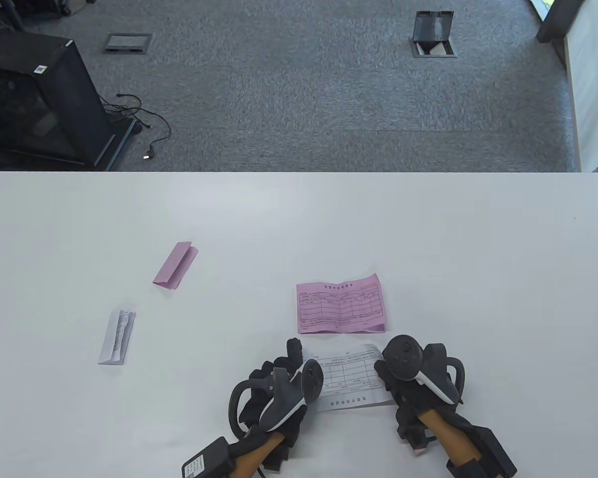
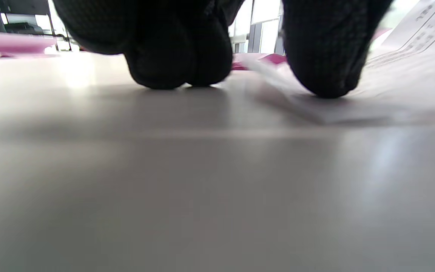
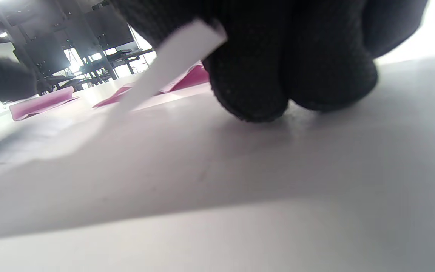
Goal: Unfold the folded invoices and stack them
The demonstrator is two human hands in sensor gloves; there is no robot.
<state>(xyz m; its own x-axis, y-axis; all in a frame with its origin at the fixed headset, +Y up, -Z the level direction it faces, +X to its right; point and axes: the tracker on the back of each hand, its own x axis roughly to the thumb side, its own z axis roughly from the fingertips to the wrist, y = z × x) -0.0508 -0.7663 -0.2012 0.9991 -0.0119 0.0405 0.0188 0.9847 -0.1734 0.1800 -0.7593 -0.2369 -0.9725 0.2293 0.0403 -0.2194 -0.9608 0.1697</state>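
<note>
Nearest the table's (image 1: 428,224) front edge, both hands sit on the white invoice (image 1: 351,376), and their trackers hide most of the fingers from above. The left hand (image 1: 274,393) lies at the sheet's left edge, knuckles up, wrist running off the bottom of the table view. In the left wrist view its fingertips (image 2: 172,71) are curled down onto the tabletop, and one tip (image 2: 327,75) presses on the paper's corner; the rest is blurred. The right hand (image 1: 418,383) covers the sheet's right end. In the right wrist view its fingers (image 3: 289,87) are bent with tips down on the table, and a white edge of the sheet (image 3: 172,60) rises out from between the fingers, so it pinches that edge; the thumb is only a dark blur at the frame's left. The invoice lies unfolded, print up, slightly skewed, its right corner hidden under the right tracker.

Just beyond, apart from the white sheet by a narrow strip of table, lies the pink invoice (image 1: 340,304), open and flat with creases showing, its far right corner a little lifted.

Well to the left are two folded ones: a white slip (image 1: 117,337) nearer, a pink slip (image 1: 175,265) farther, apart from each other. Wide bare table lies around them, to the right of the hands, and behind up to the far edge.

Past that edge is grey carpet (image 1: 304,89), a black cabinet (image 1: 35,99) cut off at the left, loose cables (image 1: 139,119) and two floor boxes (image 1: 433,35).
</note>
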